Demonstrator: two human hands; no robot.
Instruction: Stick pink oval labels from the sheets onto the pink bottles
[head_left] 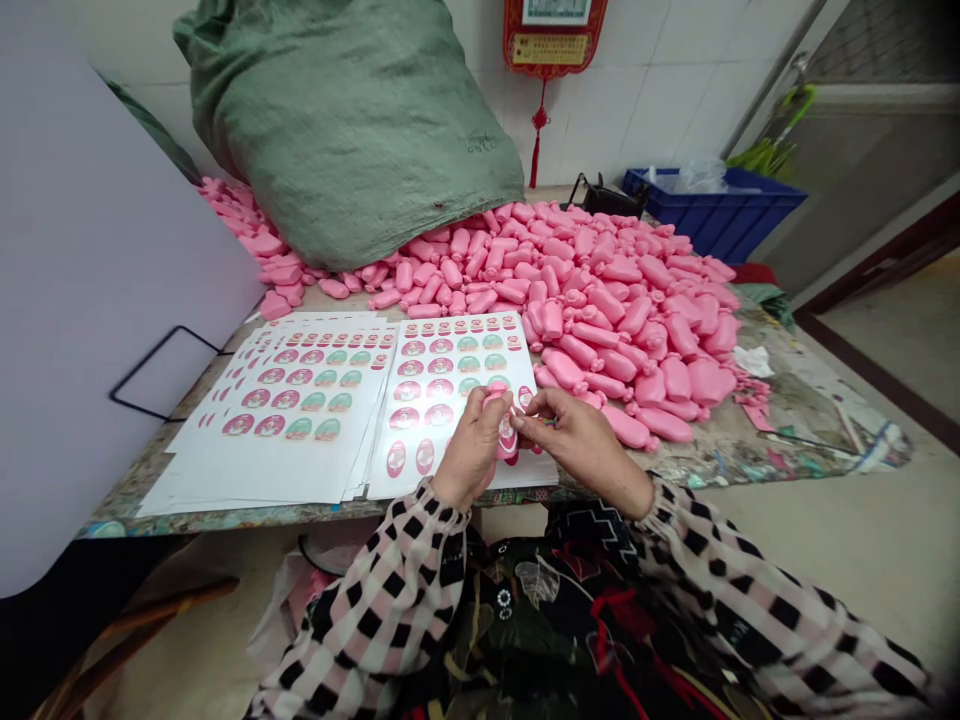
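Note:
My left hand point(471, 445) is closed around a small pink plastic bottle point(508, 450) above the front edge of the sticker sheets. An oval pink-and-white sticker point(507, 428) lies on the bottle's face. The thumb and forefinger of my right hand point(574, 435) are pinched together at the sticker's upper right edge. Under both hands is a stack of white sheets point(380, 440) printed with oval pink, half-round pink and green, and small heart-like stickers. My left fingers hide much of the bottle.
A large heap of pink bottles point(600, 290) covers the table's back and right. A green sack point(337, 130) leans over it. More sticker sheets point(202, 470) fan out at left, beside a grey-white panel point(112, 300). A blue crate point(720, 210) stands at back right, near a crumpled white tissue point(753, 361).

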